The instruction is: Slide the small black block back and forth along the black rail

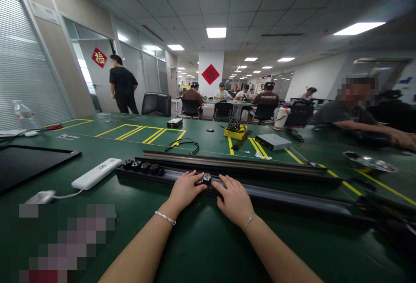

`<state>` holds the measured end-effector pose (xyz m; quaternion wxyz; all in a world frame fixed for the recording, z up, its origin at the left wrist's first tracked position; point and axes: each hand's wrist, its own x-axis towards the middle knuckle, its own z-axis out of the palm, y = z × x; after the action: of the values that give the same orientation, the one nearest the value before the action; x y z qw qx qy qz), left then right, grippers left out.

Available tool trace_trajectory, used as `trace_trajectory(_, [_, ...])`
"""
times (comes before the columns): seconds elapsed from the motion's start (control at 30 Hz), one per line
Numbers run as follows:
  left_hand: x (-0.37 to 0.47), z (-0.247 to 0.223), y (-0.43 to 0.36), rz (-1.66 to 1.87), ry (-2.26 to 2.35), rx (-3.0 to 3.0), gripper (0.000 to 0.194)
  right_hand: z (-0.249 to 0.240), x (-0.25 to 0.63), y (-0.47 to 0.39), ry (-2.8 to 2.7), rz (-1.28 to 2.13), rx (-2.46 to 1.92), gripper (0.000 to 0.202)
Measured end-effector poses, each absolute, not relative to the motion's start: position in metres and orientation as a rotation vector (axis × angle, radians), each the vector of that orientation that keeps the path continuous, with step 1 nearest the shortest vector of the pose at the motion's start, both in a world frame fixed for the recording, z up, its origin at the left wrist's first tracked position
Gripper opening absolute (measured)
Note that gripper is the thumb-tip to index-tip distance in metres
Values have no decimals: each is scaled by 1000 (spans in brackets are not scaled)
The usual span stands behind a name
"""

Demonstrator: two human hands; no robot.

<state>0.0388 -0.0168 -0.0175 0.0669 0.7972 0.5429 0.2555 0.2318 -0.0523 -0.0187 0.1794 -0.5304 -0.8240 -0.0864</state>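
Note:
A long black track (269, 193) with a grey inner channel lies across the table in front of me. On it, between my hands, sits a small black block (206, 179) with a light, patterned top. My left hand (186, 191) has thumb and forefinger closed against the block's left side. From the other side, the forefinger of my right hand (236, 197) reaches the block's right edge, its other fingers spread over the track. Several similar black blocks (145, 167) stand in the track's left end. Just behind lies a second long black rail (234, 163).
A white power strip (97, 174) lies left of the track, near a black panel (32, 166). Beyond are a black cable (183, 144), a yellow box (234, 133), and a grey box (273, 141). A metal tray (369, 161) and a seated person (351, 114) are at right.

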Motion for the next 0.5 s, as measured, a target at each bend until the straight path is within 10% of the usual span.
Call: trace_trajectory(0.5, [39,-13,-19,710,1646,2398,42,-18,230,-55,-2336,-220,-1519,49])
